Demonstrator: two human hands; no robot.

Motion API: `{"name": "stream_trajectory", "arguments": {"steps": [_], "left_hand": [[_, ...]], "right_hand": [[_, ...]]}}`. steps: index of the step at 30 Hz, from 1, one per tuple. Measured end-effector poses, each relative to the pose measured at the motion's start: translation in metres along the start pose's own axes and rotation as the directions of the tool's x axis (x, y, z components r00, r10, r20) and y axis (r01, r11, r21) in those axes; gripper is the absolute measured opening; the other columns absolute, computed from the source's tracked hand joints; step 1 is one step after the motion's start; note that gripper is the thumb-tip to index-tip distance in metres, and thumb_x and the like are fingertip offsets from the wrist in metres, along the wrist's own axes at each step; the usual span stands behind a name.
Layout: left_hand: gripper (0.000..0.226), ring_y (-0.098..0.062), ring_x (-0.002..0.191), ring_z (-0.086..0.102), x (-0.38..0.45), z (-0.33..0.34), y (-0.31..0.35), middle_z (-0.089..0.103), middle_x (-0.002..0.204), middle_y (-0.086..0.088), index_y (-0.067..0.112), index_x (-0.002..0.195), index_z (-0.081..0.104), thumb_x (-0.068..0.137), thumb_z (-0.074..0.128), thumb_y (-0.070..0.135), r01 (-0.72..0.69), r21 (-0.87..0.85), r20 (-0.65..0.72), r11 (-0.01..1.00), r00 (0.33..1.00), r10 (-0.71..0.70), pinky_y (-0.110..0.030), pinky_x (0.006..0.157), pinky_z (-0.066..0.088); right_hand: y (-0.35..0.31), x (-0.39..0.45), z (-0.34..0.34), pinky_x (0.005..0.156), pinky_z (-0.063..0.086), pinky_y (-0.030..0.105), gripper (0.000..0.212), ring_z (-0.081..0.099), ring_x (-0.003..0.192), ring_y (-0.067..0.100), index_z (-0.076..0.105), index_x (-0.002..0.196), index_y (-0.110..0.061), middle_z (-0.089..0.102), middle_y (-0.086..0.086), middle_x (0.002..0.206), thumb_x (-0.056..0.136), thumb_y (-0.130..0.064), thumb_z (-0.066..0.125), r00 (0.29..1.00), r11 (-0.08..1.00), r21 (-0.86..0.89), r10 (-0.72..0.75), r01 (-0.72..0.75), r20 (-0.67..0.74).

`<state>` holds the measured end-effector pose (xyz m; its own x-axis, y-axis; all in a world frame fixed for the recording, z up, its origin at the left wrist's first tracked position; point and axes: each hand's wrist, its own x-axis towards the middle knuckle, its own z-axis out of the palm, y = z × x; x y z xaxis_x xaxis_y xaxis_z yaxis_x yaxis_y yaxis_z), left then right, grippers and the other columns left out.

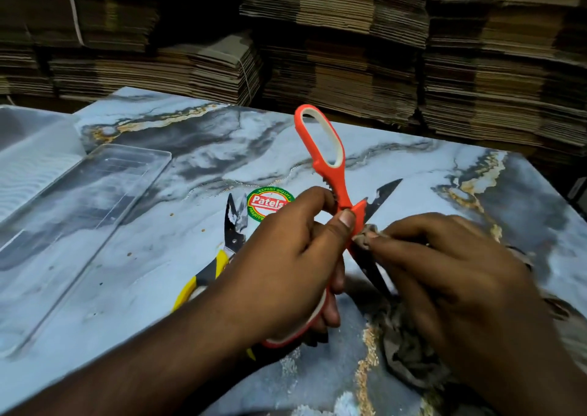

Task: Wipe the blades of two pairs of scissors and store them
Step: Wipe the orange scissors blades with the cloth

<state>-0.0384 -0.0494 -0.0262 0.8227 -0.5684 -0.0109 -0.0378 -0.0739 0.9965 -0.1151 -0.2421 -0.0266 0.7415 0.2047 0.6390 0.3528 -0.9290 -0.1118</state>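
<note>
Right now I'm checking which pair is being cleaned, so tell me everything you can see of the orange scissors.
The orange scissors have orange plastic handles with pale inner lining and dark metal blades. They are held spread open above the marbled table: one handle loop points up and away, one blade points up to the right, the other blade slants down toward the person. The left hand grips the lower handle, thumb pressed near the pivot. The right hand pinches a brownish cloth against the lower blade.
</note>
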Motion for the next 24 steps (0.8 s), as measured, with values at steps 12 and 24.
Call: {"name": "stream_trajectory", "arguments": {"steps": [12,24], "left_hand": [[0.02,-0.037,0.046,0.068,0.011,-0.015,-0.003,0.066,0.062,-0.011,0.013,0.109,0.054,0.111,0.046,0.031,0.053,0.263,0.085,0.963,0.993,-0.078,-0.046,0.044,0.057],[0.018,-0.028,0.045,0.067,0.016,-0.018,-0.009,0.065,0.06,-0.005,0.015,0.111,0.051,0.112,0.045,0.033,0.051,0.326,0.091,0.944,0.992,-0.085,-0.034,0.043,0.054]], "right_hand": [[0.008,-0.002,0.017,0.061,0.054,0.044,0.017,0.062,0.076,0.028,0.079,0.101,-0.013,0.066,0.003,0.09,0.102,-0.025,0.067,0.984,0.995,0.008,-0.095,0.095,0.153],[0.006,0.007,0.024,0.062,0.051,0.043,0.017,0.059,0.076,0.03,0.079,0.099,-0.011,0.066,0.005,0.088,0.101,-0.018,0.063,0.976,0.989,-0.009,-0.143,0.146,0.165]]}}
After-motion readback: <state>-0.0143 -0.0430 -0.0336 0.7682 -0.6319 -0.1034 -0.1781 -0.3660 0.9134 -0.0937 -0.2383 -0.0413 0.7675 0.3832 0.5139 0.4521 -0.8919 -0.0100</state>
